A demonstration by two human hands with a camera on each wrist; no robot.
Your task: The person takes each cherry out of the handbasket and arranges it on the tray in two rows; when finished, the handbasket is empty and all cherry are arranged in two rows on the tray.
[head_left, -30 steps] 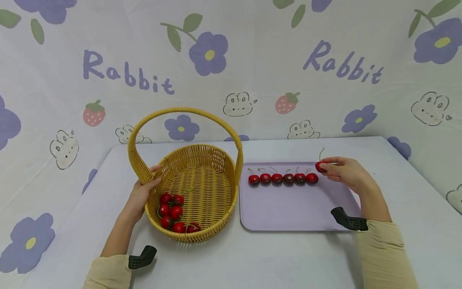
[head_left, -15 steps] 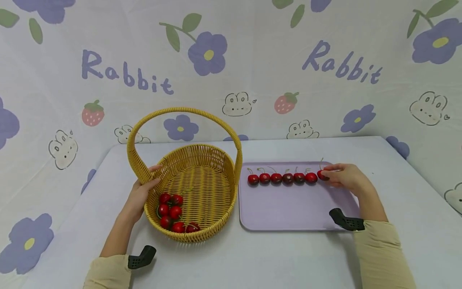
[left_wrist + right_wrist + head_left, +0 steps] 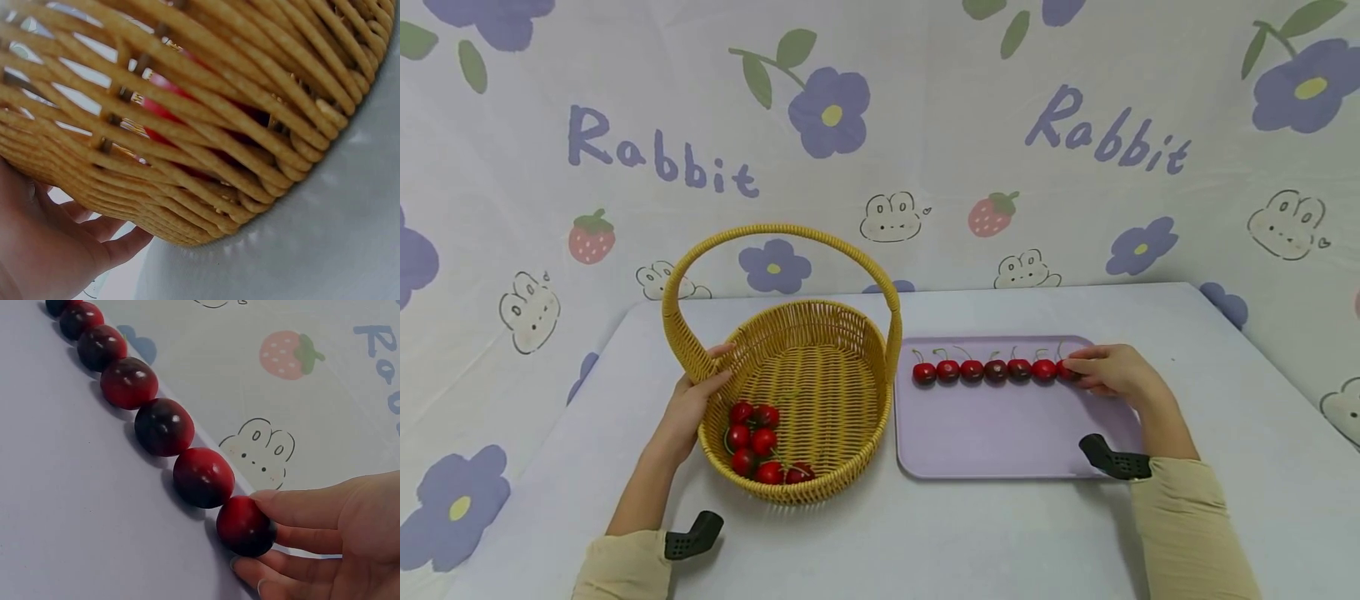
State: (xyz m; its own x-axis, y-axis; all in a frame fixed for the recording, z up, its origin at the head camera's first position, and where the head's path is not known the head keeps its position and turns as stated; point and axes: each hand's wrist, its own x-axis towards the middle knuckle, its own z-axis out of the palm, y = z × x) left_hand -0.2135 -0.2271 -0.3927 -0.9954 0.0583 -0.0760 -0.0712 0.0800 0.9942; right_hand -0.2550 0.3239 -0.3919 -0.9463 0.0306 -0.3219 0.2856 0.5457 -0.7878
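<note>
My left hand (image 3: 691, 408) grips the left side of a yellow woven basket (image 3: 827, 392) at the foot of its tall handle, thumb over the rim. Several red cherries (image 3: 764, 440) lie in the basket's near left part. To its right, a lilac tray (image 3: 1000, 433) carries a straight row of cherries, stems up, along its far side. My right hand (image 3: 1122, 371) pinches the cherry (image 3: 245, 526) at the row's right end between thumb and fingers. That cherry sits right beside its neighbour (image 3: 204, 477) in the right wrist view, low over the tray.
The basket and tray stand side by side on a white table (image 3: 865, 550). Behind them hangs a printed cloth (image 3: 925, 100) with flowers and rabbits. The basket's handle (image 3: 782, 228) arches high above its bowl.
My right hand has come down and slightly toward me, bringing its cherry from above the tray's far right to the end of the row. The left hand keeps its grip on the basket.
</note>
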